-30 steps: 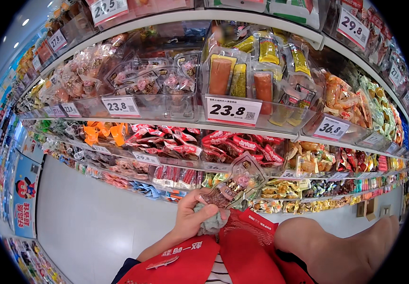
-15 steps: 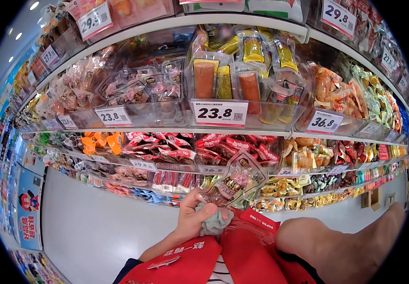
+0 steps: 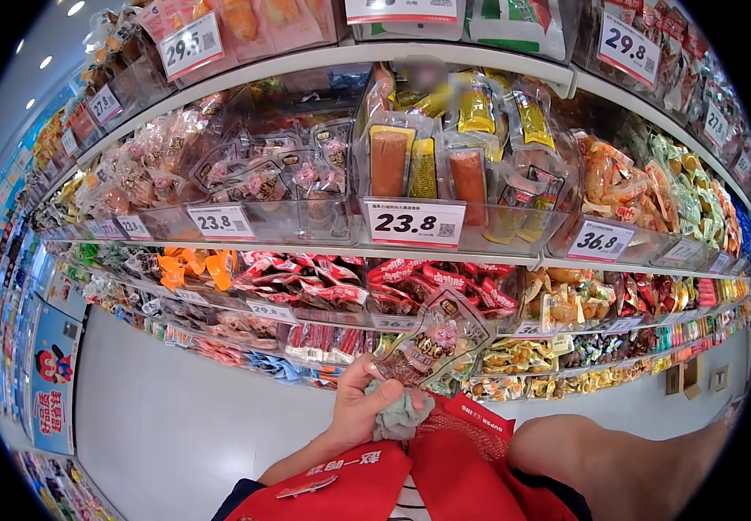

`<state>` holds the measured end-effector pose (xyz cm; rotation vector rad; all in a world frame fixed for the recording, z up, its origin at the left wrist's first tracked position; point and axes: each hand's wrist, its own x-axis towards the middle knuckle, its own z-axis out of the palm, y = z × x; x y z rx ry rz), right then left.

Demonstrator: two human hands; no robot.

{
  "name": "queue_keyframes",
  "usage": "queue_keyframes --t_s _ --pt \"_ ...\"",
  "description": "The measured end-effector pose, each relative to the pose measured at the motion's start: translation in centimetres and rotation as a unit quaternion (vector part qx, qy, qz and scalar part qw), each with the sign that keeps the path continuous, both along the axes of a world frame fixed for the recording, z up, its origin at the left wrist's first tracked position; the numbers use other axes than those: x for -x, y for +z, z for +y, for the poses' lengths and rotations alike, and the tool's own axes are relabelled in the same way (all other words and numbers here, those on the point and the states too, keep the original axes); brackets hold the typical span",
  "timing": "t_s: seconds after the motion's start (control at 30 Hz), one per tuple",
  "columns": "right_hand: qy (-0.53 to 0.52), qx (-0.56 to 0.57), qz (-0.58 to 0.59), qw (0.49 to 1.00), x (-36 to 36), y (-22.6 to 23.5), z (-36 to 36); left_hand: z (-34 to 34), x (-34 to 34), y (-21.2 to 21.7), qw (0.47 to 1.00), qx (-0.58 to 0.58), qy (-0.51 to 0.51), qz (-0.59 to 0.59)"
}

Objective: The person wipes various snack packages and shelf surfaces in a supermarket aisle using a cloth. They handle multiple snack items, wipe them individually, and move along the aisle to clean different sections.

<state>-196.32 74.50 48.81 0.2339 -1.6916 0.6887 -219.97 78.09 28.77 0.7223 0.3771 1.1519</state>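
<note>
In front of my body, my left hand (image 3: 365,408) is closed, thumb against fingers. It grips a clear vacuum-packed snack packet (image 3: 434,341) with dark and pink printing, which tilts up to the right before the lower shelves. Bunched in the same hand, below the packet, is a grey-green cloth (image 3: 400,417). My bare right arm (image 3: 605,456) enters low on the right, bent; its hand lies outside the picture. Similar-looking clear packets (image 3: 267,174) fill a bin on the shelf above, left of the centre.
Curved shelves of bagged snacks span the view, with transparent bin fronts and price tags (image 3: 416,224). Sausage packs (image 3: 390,161) stand in the middle bin. Red packets (image 3: 440,285) lie one shelf lower. An open cardboard box (image 3: 684,378) sits on the floor at the right.
The shelves sit slightly lower in the picture. The packet has turned a little in my left hand, staying gripped. My right arm has dropped slightly at the right edge.
</note>
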Motion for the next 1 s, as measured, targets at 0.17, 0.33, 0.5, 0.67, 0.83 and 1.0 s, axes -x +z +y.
queue_keyframes --t_s 0.17,0.33,0.5,0.67,0.83,1.0 --pt "0.075 0.096 -0.01 0.992 -1.3 -3.2 1.4 0.3 -0.3 0.8 1.0 0.011 0.0 -0.008" --pt "-0.298 0.415 -0.079 0.856 2.2 -7.8 2.0 1.9 0.1 2.3 0.839 -0.371 0.224 0.328" --pt "-0.223 0.514 0.043 0.827 5.6 -11.4 3.1 2.2 -0.4 4.5 0.567 -0.591 0.315 0.479" --pt "-0.175 0.541 0.09 0.818 4.5 -12.8 4.2 2.1 -0.4 4.5 0.518 -0.647 0.319 0.46" --pt "-0.164 0.571 0.148 0.791 4.4 -13.5 4.3 1.2 -0.7 3.0 0.637 -0.561 0.286 0.446" --pt "-0.134 0.586 0.17 0.781 4.6 -13.2 4.6 0.6 -1.2 3.3 0.788 -0.404 0.254 0.389"
